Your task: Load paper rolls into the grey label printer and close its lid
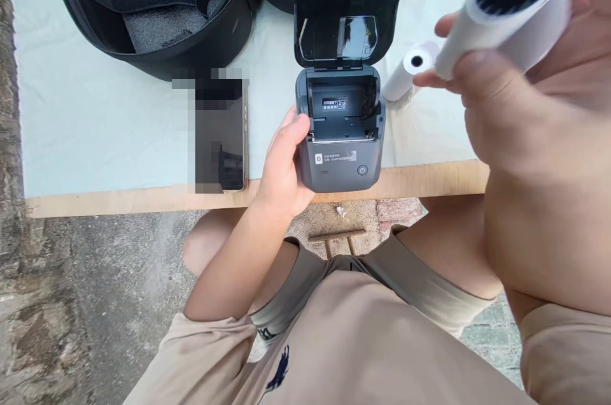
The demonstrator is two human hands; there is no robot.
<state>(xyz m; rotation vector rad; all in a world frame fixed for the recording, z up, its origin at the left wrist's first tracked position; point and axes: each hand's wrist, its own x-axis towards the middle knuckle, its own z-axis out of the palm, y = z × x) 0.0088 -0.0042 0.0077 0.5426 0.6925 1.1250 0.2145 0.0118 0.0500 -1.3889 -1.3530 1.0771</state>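
Observation:
My left hand (286, 166) grips the left side of a dark grey portable label printer (340, 166) at the table's front edge. The printer's lid (346, 4) stands swung back, with a black roller on it, and the paper bay (341, 102) shows no roll inside. Up close at the upper right, my right hand (510, 93) is closed around a white paper roll (482, 35), its dark hollow core facing up and a loose end of paper hanging beside it. Beyond the fingertips, a smaller white paper roll (401, 79) lies on the table, right of the printer.
An unzipped black case (205, 48) with grey foam and a strap stands at the back left. A phone (219, 137), partly blurred out, lies left of the printer. Pale cloth (105, 131) covers the table, whose wooden front edge (119, 200) is bare.

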